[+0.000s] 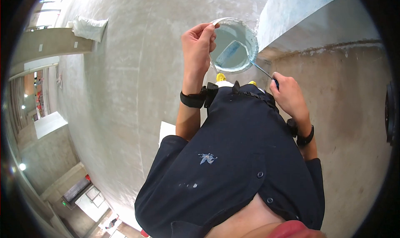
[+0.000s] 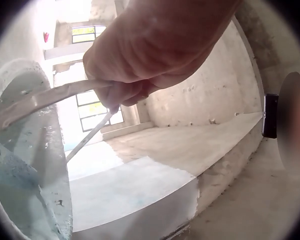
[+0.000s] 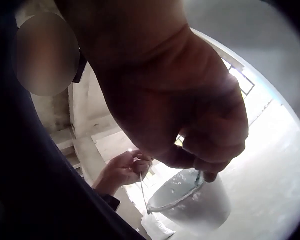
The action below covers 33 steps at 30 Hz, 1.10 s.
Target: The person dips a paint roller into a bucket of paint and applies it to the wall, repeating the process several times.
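My left hand (image 1: 198,48) grips the pale bail handle (image 2: 45,100) of a white bucket (image 1: 251,32), with the fingers curled round it beside the rim. Pale watery liquid covers the bucket's bottom, and its inner wall is smeared with whitish residue. A paint roller (image 1: 228,52) with a blue-and-white sleeve lies slanted inside. Its thin metal rod (image 1: 261,68) passes over the near right rim. Curled round the roller's dark grip (image 1: 276,84) is my right hand (image 1: 290,97). In the right wrist view, the right hand's own fingers mostly hide the roller grip, and the bucket shows beyond them.
A partly white-coated wall (image 1: 300,13) rises just right of the bucket, with a bare brown wall surface (image 1: 333,92) below. Yellow-tipped shoes (image 1: 221,77) stand close to the bucket. Grey concrete floor (image 1: 121,84) stretches left, where a white sack (image 1: 89,28) lies.
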Tool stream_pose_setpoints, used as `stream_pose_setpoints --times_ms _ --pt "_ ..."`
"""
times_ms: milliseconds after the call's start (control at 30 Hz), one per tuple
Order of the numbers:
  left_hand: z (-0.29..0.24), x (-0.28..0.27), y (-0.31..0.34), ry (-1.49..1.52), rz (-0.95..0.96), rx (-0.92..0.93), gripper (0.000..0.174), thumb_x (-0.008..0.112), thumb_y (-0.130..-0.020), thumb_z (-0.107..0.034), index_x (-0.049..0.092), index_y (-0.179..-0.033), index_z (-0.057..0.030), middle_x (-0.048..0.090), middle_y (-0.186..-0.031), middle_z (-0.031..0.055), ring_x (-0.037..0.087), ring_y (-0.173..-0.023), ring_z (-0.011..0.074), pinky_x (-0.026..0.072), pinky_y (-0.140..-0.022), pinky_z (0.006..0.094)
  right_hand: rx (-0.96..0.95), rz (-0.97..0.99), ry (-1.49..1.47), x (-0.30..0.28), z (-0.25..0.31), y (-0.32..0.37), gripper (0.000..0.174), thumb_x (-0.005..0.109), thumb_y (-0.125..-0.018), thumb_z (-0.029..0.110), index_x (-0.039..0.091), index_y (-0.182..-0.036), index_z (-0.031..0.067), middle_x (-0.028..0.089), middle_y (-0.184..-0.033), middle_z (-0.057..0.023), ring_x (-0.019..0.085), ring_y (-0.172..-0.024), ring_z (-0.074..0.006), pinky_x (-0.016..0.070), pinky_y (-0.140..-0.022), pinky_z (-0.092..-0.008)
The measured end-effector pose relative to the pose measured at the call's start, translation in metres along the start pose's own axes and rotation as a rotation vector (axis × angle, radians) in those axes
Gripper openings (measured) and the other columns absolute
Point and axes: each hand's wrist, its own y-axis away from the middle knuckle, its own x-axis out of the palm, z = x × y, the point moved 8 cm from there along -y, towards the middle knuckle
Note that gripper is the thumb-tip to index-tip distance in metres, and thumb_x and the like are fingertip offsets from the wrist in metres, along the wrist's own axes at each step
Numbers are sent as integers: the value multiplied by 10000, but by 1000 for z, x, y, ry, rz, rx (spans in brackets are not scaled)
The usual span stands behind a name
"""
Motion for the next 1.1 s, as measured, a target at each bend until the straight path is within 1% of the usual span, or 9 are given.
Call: stream_pose_setpoints --times_ms 100,233,500,733,800,833,900,1033,1100 --pt "1 3 0 -3 7 0 196 561 -875 -71 631 -928 104 432 -597 -33 267 -461 24 185 -430 211 -104 -4 23 7 -5 -3 204 509 -858 163 527 -841 -39 584 -765 -252 565 -769 -434 438 -695 -490" --pt "1 0 -1 20 2 2 169 559 -873 -56 644 -896 88 474 -635 -7 335 -496 29 212 -427 198 -117 88 -44 15 -9 -7 199 506 -858 160 534 -858 -37 585 -786 -246 563 -791 -422 438 -713 -481" --pt "-4 -3 2 -11 -31 6 191 552 -878 -63 627 -938 102 419 -601 -43 282 -485 24 199 -442 210 -313 -100 -26 25 -10 -4 168 507 -900 161 521 -932 -3 593 -851 -198 585 -753 -382 469 -671 -444" --pt "-2 -5 0 3 -47 13 196 548 -885 -61 624 -956 105 418 -598 -44 290 -490 21 199 -444 213 -325 -82 60 39 -21 -11 157 512 -905 135 518 -999 9 568 -894 -179 587 -739 -358 468 -631 -430" --pt "-3 -8 -1 11 -60 16 197 548 -886 -62 624 -959 105 417 -598 -44 292 -490 21 198 -444 214 -377 -166 28 35 -22 -11 273 518 -898 126 518 -1148 16 551 -877 -175 580 -729 -361 461 -626 -429" --pt "-4 -9 -1 19 -57 29 197 548 -886 -62 624 -959 105 421 -598 -42 294 -490 22 200 -445 213 -376 -166 28 34 -21 -11 273 518 -898 126 518 -1148 16 551 -877 -175 580 -729 -361 461 -626 -429" --pt "-6 -8 -1 26 -55 41 197 549 -886 -62 624 -960 105 425 -599 -40 296 -490 22 202 -446 212 -357 -94 34 34 -20 -11 460 534 -883 104 423 -1324 33 548 -890 -182 576 -730 -360 451 -620 -429" --pt "-19 -17 -2 9 -107 76 197 548 -888 -58 623 -970 105 437 -600 -33 302 -489 25 209 -451 205 -350 -108 5 36 -29 -12 575 544 -871 74 326 -1403 50 553 -918 -194 571 -742 -370 446 -627 -434" --pt "-22 -17 -1 17 -113 89 198 547 -888 -56 622 -976 104 440 -598 -32 303 -490 26 211 -453 203 -283 -108 -93 36 -36 -12 607 556 -855 8 325 -1410 91 564 -1070 -243 557 -858 -422 446 -689 -451"
